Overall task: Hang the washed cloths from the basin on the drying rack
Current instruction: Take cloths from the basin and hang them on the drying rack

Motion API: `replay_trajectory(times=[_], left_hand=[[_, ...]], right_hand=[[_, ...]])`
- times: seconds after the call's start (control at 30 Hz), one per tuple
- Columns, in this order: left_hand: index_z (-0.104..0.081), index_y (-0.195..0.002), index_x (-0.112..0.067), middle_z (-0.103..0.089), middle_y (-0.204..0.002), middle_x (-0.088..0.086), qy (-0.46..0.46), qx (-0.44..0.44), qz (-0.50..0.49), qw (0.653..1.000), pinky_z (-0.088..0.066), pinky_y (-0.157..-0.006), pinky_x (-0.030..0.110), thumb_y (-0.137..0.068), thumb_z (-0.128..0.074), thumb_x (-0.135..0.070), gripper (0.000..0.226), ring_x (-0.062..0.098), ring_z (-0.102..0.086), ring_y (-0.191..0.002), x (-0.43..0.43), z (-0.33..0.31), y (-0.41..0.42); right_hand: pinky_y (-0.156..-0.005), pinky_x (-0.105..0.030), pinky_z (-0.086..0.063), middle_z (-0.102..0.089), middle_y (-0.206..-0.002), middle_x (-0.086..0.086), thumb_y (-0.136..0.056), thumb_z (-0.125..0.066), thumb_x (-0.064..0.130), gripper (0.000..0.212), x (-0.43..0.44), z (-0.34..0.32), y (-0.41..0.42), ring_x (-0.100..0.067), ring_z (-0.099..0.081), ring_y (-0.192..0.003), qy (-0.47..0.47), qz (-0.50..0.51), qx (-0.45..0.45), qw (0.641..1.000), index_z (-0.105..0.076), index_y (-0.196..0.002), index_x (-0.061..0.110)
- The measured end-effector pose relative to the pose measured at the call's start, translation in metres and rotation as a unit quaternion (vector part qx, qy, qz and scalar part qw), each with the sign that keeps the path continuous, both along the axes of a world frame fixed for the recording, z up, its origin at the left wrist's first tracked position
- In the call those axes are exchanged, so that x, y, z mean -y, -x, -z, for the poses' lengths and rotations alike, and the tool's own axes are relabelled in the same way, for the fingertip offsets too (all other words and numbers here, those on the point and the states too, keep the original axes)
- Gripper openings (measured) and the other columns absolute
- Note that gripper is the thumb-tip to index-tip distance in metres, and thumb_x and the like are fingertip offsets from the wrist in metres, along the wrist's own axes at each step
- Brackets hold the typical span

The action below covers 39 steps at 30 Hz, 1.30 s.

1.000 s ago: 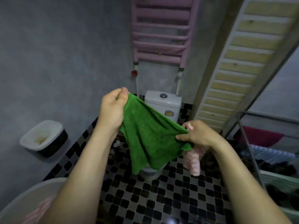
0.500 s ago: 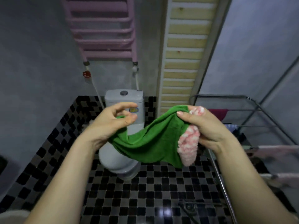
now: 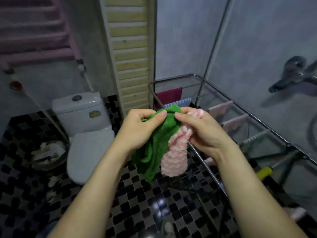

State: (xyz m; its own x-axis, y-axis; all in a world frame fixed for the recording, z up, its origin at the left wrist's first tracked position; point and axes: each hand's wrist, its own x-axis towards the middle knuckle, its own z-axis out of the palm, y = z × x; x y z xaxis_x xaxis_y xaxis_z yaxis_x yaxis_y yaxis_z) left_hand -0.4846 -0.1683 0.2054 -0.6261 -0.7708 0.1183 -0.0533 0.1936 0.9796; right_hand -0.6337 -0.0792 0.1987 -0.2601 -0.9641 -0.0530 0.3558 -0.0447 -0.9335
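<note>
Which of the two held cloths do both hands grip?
The green cloth: left hand and right hand both pinch its top; the fluffy pink-and-white cloth hangs from the right hand alone.

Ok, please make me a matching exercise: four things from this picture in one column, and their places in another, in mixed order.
1 green cloth
2 pink-and-white fluffy cloth
3 dark red cloth
4 toilet

A over the far rail of the drying rack
B pinched by left hand and right hand
C on the floor
D in the right hand alone

Pairs: 1-B, 2-D, 3-A, 4-C
</note>
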Motion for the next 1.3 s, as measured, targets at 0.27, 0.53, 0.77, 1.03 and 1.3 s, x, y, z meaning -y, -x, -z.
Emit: replay_trajectory(times=[0.27, 0.53, 0.77, 1.03, 1.3], left_hand=[[-0.069, -0.095, -0.001, -0.073, -0.083, 0.014, -0.048, -0.014, 0.224, 0.973, -0.052, -0.066, 0.027, -0.095, -0.053, -0.018, 0.024, 0.020, -0.065, -0.073, -0.077, -0.026, 0.023], [-0.073, -0.102, -0.023, -0.076, -0.092, -0.007, 0.095, 0.251, 0.390, 0.881, -0.059, -0.080, 0.039, -0.080, -0.077, -0.025, 0.023, 0.015, -0.073, -0.084, -0.169, -0.016, 0.062], [-0.075, -0.090, -0.015, -0.074, -0.098, 0.001, 0.157, 0.199, 0.227, 0.940, -0.052, -0.064, 0.026, -0.090, -0.065, -0.026, 0.014, 0.001, -0.067, -0.077, -0.248, -0.002, 0.096], [-0.072, -0.077, -0.002, -0.069, -0.078, 0.026, 0.057, 0.106, 0.262, 0.958, -0.052, -0.063, 0.040, -0.091, -0.063, -0.031, 0.033, 0.031, -0.065, -0.064, -0.349, -0.009, 0.147], [-0.071, -0.098, 0.002, -0.072, -0.086, 0.017, -0.262, 0.090, 0.507, 0.816, -0.058, -0.067, 0.030, -0.079, -0.068, -0.011, 0.023, 0.022, -0.070, -0.067, -0.418, 0.006, 0.205]], right_hand=[[-0.071, -0.023, -0.055, -0.072, -0.094, -0.013, -0.092, -0.055, 0.004, 0.024, -0.110, -0.017, 0.007, -0.018, -0.070, -0.082, 0.031, 0.105, -0.106, 0.988, -0.064, -0.112, -0.004], [-0.067, -0.023, -0.054, -0.069, -0.076, -0.001, -0.095, -0.051, 0.005, 0.016, -0.236, -0.019, 0.032, -0.010, -0.064, -0.068, 0.078, 0.319, -0.114, 0.938, -0.066, -0.093, 0.009], [-0.062, -0.024, -0.055, -0.070, -0.070, -0.001, -0.098, -0.046, 0.005, 0.019, -0.352, -0.014, 0.072, -0.012, -0.068, -0.066, 0.066, 0.409, -0.068, 0.907, -0.061, -0.089, 0.010], [-0.068, -0.029, -0.043, -0.062, -0.076, -0.001, -0.089, -0.053, 0.030, 0.018, -0.475, -0.014, 0.115, -0.011, -0.056, -0.074, -0.074, 0.482, -0.358, 0.796, -0.064, -0.082, 0.018], [-0.072, -0.025, -0.052, -0.069, -0.077, 0.001, -0.099, -0.047, 0.015, 0.021, -0.547, 0.007, 0.128, -0.011, -0.065, -0.074, -0.076, 0.601, -0.156, 0.780, -0.063, -0.086, 0.014]])
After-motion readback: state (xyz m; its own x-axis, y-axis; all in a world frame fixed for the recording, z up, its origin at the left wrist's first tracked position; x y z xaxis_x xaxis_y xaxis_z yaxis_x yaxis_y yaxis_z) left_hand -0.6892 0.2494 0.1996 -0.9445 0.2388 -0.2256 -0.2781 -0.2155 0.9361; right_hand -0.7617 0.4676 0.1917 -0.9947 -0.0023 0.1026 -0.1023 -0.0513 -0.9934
